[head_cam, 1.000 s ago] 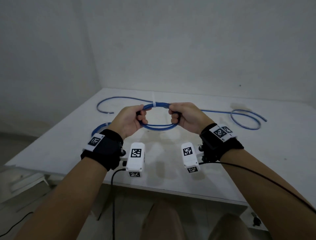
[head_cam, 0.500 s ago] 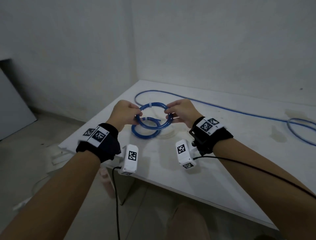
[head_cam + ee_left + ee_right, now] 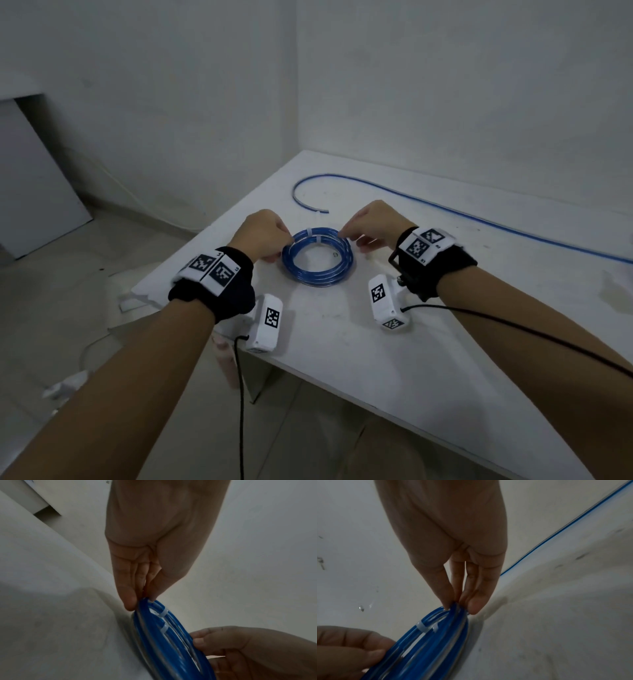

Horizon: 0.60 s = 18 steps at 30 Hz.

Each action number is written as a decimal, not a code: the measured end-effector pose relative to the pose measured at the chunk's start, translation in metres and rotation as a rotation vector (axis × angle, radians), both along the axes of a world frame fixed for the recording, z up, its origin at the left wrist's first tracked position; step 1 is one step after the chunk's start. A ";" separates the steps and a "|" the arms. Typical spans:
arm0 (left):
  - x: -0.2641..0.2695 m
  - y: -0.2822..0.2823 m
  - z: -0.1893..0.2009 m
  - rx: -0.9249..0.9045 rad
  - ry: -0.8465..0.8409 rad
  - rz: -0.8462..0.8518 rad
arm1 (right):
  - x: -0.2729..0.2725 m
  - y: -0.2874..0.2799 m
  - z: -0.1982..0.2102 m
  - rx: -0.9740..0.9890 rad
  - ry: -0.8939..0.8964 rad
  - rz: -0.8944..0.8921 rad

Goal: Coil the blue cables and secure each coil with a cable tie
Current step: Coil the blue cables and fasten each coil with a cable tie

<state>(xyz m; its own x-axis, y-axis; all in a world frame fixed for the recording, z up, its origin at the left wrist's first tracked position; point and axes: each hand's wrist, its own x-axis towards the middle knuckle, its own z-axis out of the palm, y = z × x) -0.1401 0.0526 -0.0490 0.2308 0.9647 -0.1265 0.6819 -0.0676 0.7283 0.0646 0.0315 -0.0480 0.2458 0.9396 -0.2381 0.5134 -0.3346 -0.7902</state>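
A tied blue cable coil [image 3: 317, 262] lies on a second blue coil near the left corner of the white table [image 3: 342, 342]. White cable ties [image 3: 318, 238] cross the far rim; the left wrist view shows two ties [image 3: 163, 612]. My left hand [image 3: 285, 241] pinches the coil's left rim [image 3: 154, 628] between thumb and fingertips. My right hand [image 3: 343, 234] pinches the right rim [image 3: 436, 635] the same way. A loose blue cable [image 3: 445, 205] runs uncoiled along the table's far side, seen also in the right wrist view as a thin line [image 3: 565, 528].
The table's left corner [image 3: 135, 294] and front edge lie close to the coil. Beyond them, a grey board [image 3: 37, 178] leans against the wall and white scraps [image 3: 65, 385] lie on the floor. A stain [image 3: 620, 291] marks the table at right.
Both hands carried the tied coil left and down from mid-air onto the other coil at the table's corner. The head view swung left and closer.
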 end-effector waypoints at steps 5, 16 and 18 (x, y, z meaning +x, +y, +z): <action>0.004 0.018 0.013 0.067 0.022 0.000 | 0.011 0.040 0.010 0.075 -0.114 0.059; 0.019 0.048 0.024 0.191 0.094 -0.051 | -0.004 0.106 -0.006 0.065 -0.568 0.370; 0.020 0.050 0.022 0.187 0.100 -0.059 | -0.004 0.106 -0.006 0.095 -0.627 0.404</action>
<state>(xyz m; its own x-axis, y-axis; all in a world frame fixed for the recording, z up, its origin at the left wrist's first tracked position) -0.1204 0.1025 -0.0271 0.2830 0.9587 0.0287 0.7409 -0.2375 0.6282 0.0601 0.1373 -0.0543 -0.0594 0.9950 -0.0801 0.9453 0.0303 -0.3249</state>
